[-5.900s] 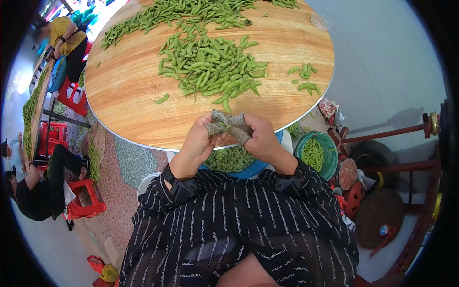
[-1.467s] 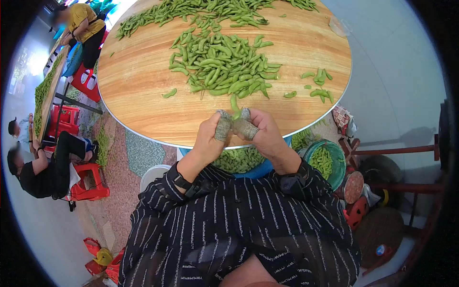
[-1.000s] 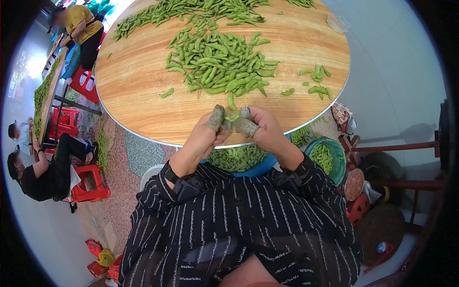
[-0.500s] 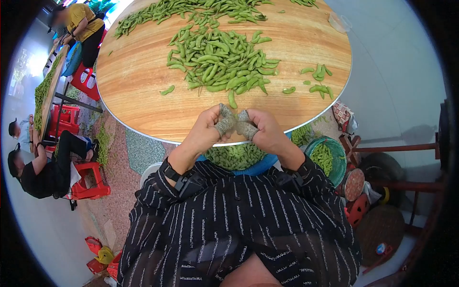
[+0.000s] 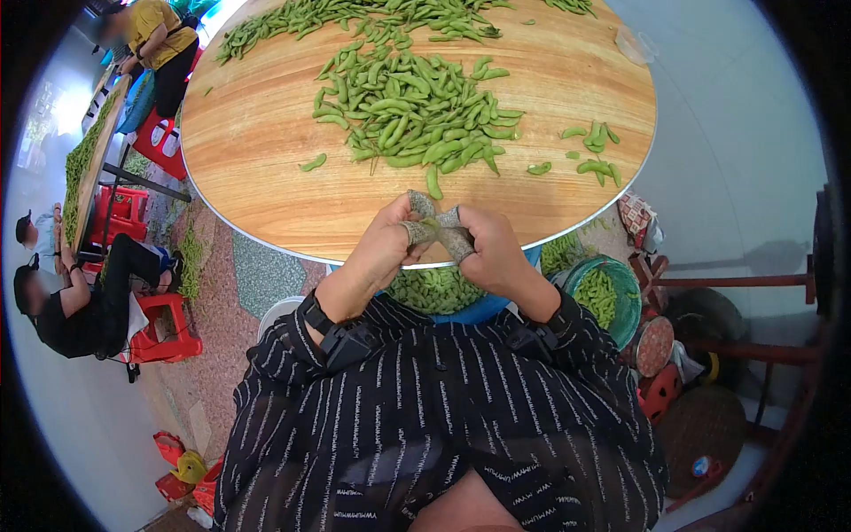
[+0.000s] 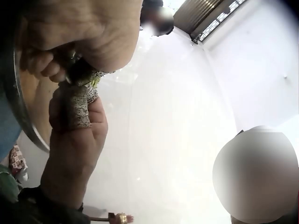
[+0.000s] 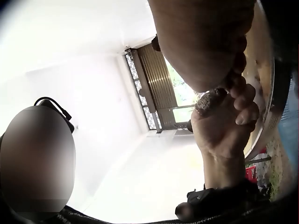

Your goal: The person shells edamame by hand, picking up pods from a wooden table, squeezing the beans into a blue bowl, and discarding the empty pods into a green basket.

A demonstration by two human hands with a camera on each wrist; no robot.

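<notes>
Both hands meet at the near edge of the round wooden table [image 5: 266,195], with grey speckled wraps on thumbs and index fingers. The left hand [image 5: 381,248] and the right hand [image 5: 498,253] pinch a small green pod [image 5: 432,222] between their fingertips, mostly covered by the wraps. In the left wrist view a bit of green pod [image 6: 95,83] shows between the wrapped fingers. A heap of green pods [image 5: 417,111] lies just beyond the hands, one pod [image 5: 433,183] pointing towards them. Under the hands, below the table edge, is a blue basin [image 5: 483,310] of shelled beans [image 5: 434,291].
More pods [image 5: 301,19] lie along the far side of the table, and a few loose ones [image 5: 598,168] at the right. A green basket [image 5: 627,297] stands on the floor at right. At left, people sit on red stools [image 5: 168,328] by another table.
The pod shown between the fingertips a second ago is now mostly hidden by the wraps. The fingertips have shifted and remain close together; the heap looks unchanged.
</notes>
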